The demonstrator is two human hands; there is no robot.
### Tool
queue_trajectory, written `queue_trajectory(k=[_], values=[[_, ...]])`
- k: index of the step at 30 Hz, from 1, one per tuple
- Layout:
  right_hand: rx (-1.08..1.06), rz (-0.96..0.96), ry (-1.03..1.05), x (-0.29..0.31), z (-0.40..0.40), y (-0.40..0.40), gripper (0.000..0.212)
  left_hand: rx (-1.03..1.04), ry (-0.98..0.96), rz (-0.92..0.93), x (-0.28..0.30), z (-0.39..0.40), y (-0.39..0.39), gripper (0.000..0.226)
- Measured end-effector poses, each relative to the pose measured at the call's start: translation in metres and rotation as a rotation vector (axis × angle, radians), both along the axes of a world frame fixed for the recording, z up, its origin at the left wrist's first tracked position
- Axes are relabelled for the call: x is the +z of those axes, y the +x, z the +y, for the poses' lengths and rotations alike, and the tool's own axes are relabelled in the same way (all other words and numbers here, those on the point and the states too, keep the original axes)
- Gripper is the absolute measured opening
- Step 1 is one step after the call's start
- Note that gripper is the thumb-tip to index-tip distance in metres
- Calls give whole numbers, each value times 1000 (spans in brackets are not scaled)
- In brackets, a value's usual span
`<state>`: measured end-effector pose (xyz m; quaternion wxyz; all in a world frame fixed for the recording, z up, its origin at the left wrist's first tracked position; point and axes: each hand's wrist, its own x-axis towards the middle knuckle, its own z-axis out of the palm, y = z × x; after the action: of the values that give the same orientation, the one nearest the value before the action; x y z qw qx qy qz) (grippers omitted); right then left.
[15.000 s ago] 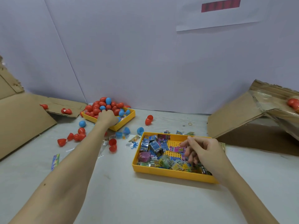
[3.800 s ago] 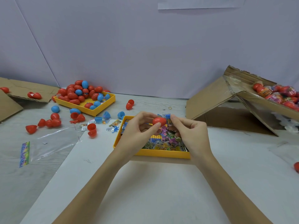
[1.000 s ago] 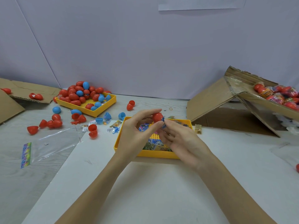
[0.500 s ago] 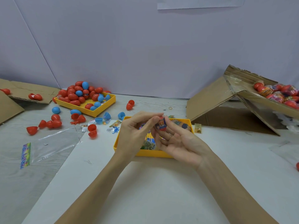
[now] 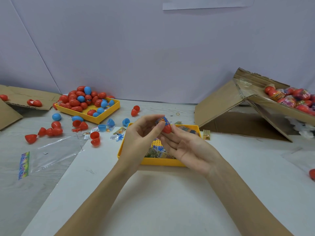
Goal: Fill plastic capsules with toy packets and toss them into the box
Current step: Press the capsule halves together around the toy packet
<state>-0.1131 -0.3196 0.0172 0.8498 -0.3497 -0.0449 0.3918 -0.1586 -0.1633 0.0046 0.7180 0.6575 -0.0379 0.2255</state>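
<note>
Here my left hand (image 5: pixel 141 133) pinches a packet (image 5: pixel 162 120) into the red capsule (image 5: pixel 166 128) resting on my spread right hand (image 5: pixel 190 149); box (image 5: pixel 279 106) at two o'clock.

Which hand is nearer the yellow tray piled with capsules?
Left. The left hand is on the side of the capsule tray; the right hand is farther right, beyond the red capsule half.
</note>
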Motion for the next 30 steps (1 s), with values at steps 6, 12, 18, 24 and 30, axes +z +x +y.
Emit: queue_trajectory(k=[6, 12, 18, 24, 30], values=[[60, 44, 94, -2, 5, -3, 30, -176, -266, 75, 2, 1, 2, 23], [128, 45, 205, -8, 13, -9, 46, -269, -238, 70, 5, 3, -1, 45], [134, 80, 248, -13, 15, -10, 40, -209, -176, 63, 3, 3, -3, 30], [81, 74, 205, -12, 16, -10, 41, -117, -55, 23, 1, 3, -2, 34], [54, 11, 127, -13, 15, -7, 32, -62, 89, 0, 1, 8, -1, 33]])
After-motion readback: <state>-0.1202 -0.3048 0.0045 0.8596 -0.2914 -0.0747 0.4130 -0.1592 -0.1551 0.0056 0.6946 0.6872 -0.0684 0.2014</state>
